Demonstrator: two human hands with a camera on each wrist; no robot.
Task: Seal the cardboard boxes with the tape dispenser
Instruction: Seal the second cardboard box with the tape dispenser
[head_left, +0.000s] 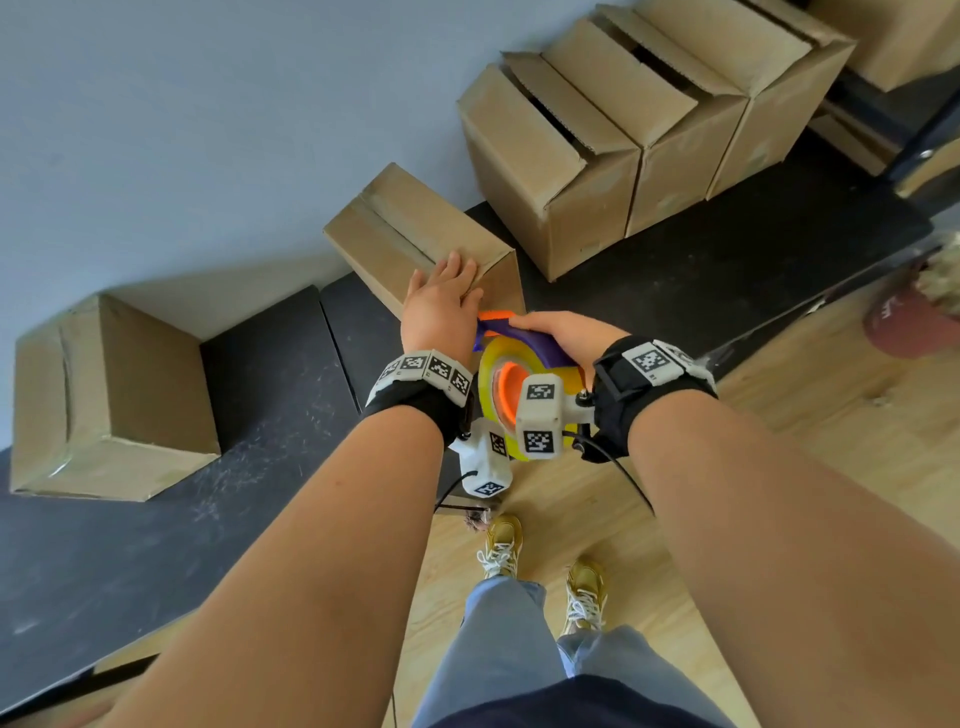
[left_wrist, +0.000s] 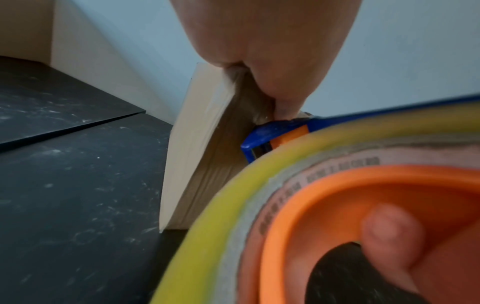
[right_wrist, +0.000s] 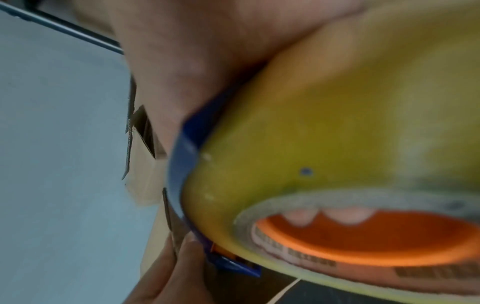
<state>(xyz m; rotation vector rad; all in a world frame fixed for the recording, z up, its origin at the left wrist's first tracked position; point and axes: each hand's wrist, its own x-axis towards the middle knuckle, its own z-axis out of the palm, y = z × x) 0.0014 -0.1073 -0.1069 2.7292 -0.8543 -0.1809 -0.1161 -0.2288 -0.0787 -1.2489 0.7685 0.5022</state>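
A closed cardboard box (head_left: 415, 228) stands on the black mat against the wall. My left hand (head_left: 441, 296) lies flat on its near top corner, fingers straight. My right hand (head_left: 566, 332) grips the tape dispenser (head_left: 514, 374), blue and orange with a yellowish tape roll, held at the box's near edge. In the left wrist view the dispenser's blue nose (left_wrist: 270, 133) touches the box's front face (left_wrist: 207, 164) just below my left thumb (left_wrist: 285, 92). In the right wrist view my fingertips (right_wrist: 345, 216) curl into the orange hub and the tape roll (right_wrist: 324, 133) fills the frame.
Another closed box (head_left: 104, 405) sits at the left on the black mat (head_left: 260, 395). Three boxes with raised flaps (head_left: 623, 130) stand in a row at the back right. A red cap (head_left: 909, 322) lies on the wooden floor at the right. My feet stand below.
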